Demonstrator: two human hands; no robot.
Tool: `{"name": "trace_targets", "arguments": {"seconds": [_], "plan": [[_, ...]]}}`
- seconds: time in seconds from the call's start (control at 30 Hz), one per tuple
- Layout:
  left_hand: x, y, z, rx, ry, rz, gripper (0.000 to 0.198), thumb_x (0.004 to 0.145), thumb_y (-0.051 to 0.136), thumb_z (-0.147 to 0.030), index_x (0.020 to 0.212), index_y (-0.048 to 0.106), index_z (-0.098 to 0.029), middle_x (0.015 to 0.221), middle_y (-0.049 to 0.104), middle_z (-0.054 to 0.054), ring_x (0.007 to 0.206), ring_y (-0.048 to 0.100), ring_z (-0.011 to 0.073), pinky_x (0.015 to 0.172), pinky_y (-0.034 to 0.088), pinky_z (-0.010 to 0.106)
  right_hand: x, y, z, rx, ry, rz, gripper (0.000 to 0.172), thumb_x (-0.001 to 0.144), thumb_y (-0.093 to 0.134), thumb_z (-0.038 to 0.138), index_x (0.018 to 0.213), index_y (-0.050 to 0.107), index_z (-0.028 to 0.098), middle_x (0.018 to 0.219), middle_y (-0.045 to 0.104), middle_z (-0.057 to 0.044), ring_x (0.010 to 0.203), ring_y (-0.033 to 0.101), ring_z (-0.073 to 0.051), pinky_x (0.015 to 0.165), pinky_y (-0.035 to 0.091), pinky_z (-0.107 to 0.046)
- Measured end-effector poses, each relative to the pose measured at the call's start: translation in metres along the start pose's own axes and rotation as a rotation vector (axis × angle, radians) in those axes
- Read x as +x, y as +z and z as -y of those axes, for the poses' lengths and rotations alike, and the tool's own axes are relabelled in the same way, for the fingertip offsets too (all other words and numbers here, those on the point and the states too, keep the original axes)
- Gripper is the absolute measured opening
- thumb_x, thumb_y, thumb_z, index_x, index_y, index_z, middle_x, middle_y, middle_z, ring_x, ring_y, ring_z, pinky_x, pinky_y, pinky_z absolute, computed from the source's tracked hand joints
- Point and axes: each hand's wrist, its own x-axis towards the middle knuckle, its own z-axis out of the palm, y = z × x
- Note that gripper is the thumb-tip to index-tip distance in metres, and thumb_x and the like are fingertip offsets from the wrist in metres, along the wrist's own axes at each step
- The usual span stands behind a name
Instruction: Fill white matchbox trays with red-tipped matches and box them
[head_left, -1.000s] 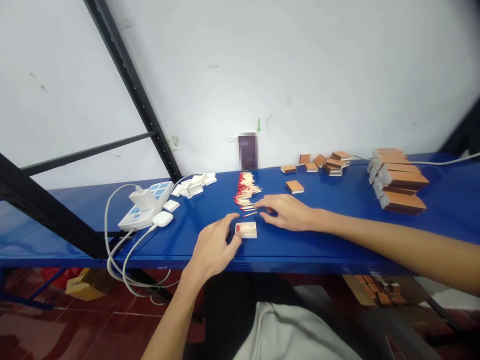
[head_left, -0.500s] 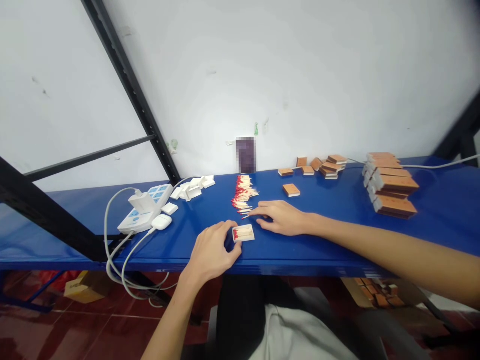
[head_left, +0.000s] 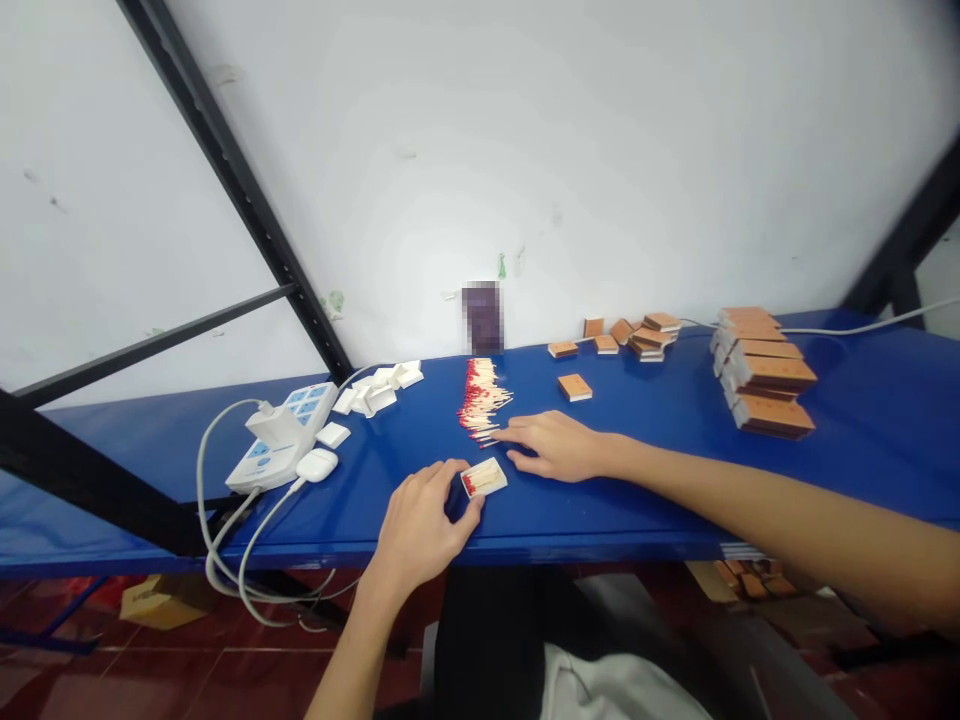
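My left hand point(head_left: 426, 522) grips a small white matchbox tray point(head_left: 495, 487) by its left side, thumb at the near edge and fingers at the far one. Several red-headed matches point(head_left: 484, 476) lie inside it, heads to the left. Just beyond the tray, a long pile of loose matches point(head_left: 480, 395) runs back toward the wall. My right hand point(head_left: 559, 446) rests at the pile's near right end. Its index finger is stretched onto the nearest matches, with the thumb apart from it.
White trays point(head_left: 379, 388) lie at the left, near a power strip point(head_left: 289, 440) with cables. Brown matchbox covers point(head_left: 651, 336) are scattered at the back right, beside a larger stack of boxes point(head_left: 765, 370). A black metal post point(head_left: 247, 190) rises at the left.
My right index finger has straightened over the near end of the match pile. The tray in my left hand has turned slightly. The whole view has shifted a little.
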Motion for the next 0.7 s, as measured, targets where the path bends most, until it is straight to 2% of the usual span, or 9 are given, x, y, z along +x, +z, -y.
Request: {"name": "trace_targets", "arguments": {"seconds": [0.27, 0.7], "plan": [[0.0004, 0.0001, -0.0008, -0.001, -0.002, 0.013, 0.031, 0.094, 0.054, -0.04, 0.119, 0.061, -0.023, 0.095, 0.067, 0.005, 0.092, 0.063, 0.026, 0.072, 0.043, 0.033, -0.0002, 0.0029, -0.0005, 0.055, 0.018, -0.024, 0.041, 0.097, 0.045, 0.031, 0.132, 0.061, 0.02, 0.106, 0.069, -0.009, 0.089, 0.065, -0.022, 0.075, 0.044, -0.032], [0.0014, 0.0001, -0.0025, -0.012, -0.008, -0.019, 0.028, 0.095, 0.054, -0.041, 0.116, 0.062, -0.024, 0.093, 0.067, 0.003, 0.087, 0.063, 0.0239, 0.069, 0.041, 0.032, -0.0019, 0.0028, 0.0013, 0.08, 0.022, -0.045, 0.039, 0.097, 0.046, 0.03, 0.131, 0.063, 0.021, 0.103, 0.07, -0.009, 0.089, 0.065, -0.022, 0.076, 0.046, -0.032]]}}
